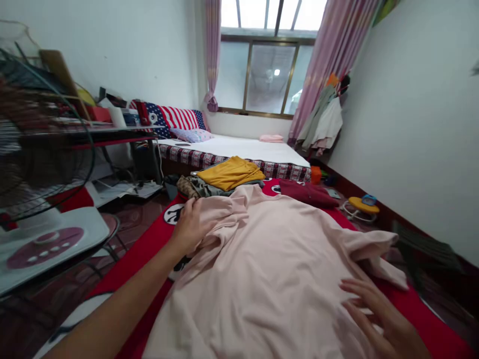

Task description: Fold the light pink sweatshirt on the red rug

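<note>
A pale pink T-shirt (280, 249) lies spread out over the red cover, its body wrinkled and its collar at the far end. My left hand (190, 227) is closed on the shirt's left sleeve, which is bunched up between fingers and thumb. Over the shirt's lower right side is my right hand (381, 316), fingers apart and slightly bent, holding nothing. Whether its fingertips touch the cloth I cannot tell. The right sleeve lies loosely folded beyond that hand.
Past the collar are folded mustard-yellow cloth (232, 172) and a dark red garment (309, 193). The red cover (138, 269) shows around the shirt. A blurred fan (41, 144) and a chair (75, 239) stand left; a yellow stool (361, 205) stands right. Behind is a bed (239, 144).
</note>
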Demonstrator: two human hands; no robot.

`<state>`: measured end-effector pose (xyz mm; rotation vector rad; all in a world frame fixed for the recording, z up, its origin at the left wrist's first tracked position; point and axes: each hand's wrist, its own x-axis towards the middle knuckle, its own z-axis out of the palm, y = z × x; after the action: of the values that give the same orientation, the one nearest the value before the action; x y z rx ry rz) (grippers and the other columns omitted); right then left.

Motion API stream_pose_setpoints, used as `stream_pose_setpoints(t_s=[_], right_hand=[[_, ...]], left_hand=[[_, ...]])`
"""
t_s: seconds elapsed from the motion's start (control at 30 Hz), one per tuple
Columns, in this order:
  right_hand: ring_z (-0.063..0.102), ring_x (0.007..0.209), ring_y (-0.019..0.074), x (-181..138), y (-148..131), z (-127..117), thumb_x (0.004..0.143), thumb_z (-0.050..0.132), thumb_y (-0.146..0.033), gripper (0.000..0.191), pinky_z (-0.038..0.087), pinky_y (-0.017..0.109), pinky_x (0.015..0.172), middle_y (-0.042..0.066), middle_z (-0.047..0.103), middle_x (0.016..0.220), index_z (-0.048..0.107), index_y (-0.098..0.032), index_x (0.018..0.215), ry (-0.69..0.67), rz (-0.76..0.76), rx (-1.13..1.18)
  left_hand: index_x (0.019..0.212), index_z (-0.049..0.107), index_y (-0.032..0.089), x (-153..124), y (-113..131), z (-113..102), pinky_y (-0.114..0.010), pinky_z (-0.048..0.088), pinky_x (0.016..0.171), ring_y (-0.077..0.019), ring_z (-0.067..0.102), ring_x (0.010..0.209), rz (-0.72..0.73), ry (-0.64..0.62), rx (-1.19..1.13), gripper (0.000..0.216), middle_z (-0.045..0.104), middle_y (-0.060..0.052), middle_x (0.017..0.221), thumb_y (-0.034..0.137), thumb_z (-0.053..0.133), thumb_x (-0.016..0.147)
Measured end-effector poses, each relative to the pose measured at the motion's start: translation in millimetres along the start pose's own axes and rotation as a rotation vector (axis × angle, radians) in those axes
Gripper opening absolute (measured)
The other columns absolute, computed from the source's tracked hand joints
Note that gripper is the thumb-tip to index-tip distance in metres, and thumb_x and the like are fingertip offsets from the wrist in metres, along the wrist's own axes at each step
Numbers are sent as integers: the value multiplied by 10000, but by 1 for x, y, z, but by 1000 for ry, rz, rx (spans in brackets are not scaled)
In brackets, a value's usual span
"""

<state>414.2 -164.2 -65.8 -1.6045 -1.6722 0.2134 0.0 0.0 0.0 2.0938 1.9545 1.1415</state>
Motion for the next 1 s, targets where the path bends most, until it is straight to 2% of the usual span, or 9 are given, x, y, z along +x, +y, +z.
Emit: stream_pose_setpoints(t_s=[0.1,0.2,0.27,0.37,0.5,0.63,0.77,0.83,1.0], right_hand=[[682,803,189,49,0,30,843,545,-376,371,582,335,780,88,539,1332,581,-279,1199,-30,-27,-67],[639,1019,229,84,0,58,848,528,-337,584,522,358,878,138,430,1439,405,-201,1403,-58,63,-223],[593,1119,264,99,-1,70,859,536,-332,602,494,368,877,156,432,1426,391,-174,1422,-134,164,-364],[631,1017,282,118,-7,70,860,569,-378,422,473,365,807,155,542,1269,595,-170,1226,-288,212,-538],[642,965,256,147,-13,58,845,609,-336,235,452,331,806,101,648,1094,708,-190,1001,-310,118,-491],[654,814,182,173,-8,79,819,616,-272,379,491,311,770,100,617,1215,627,-175,1186,-161,94,-184],[657,842,189,173,-10,128,801,614,-287,526,517,319,749,117,595,1245,523,-172,1306,-84,146,3],[641,954,220,164,-17,148,799,598,-258,514,504,335,805,112,596,1244,527,-173,1302,-36,89,-56],[613,1020,238,149,-29,157,828,569,-242,474,479,337,840,85,601,1244,534,-173,1296,-29,-5,-111]], left_hand=[[1350,406,103,17,-26,38,-391,452,937,-351,533,1206,-172,-138,203,821,522,-222,1324,544,686,717],[1289,455,115,14,-33,59,-341,470,772,-342,635,1032,-227,-244,213,745,650,-198,1142,578,650,739],[1182,552,147,9,-28,64,-308,448,709,-315,663,941,-127,-306,154,528,699,-147,1021,491,614,786],[866,667,180,10,-17,53,-270,427,680,-249,657,818,203,-515,-15,212,706,-58,831,351,558,805],[663,670,168,46,-15,13,-257,442,651,-206,607,728,410,-708,-135,181,665,-32,733,312,591,738],[972,725,174,105,-31,-17,-301,496,833,-258,625,973,306,-724,-161,389,700,-61,1058,435,695,686],[1341,519,119,140,-51,-4,-387,482,947,-281,571,1154,143,-421,-207,727,564,-137,1354,637,461,835],[1401,463,117,142,-55,13,-437,394,1053,-323,472,1281,266,-344,-2,841,466,-171,1444,649,559,755],[1494,335,311,139,-42,53,-604,206,1106,-433,184,1434,611,-403,546,1026,174,-142,1600,498,767,582]])
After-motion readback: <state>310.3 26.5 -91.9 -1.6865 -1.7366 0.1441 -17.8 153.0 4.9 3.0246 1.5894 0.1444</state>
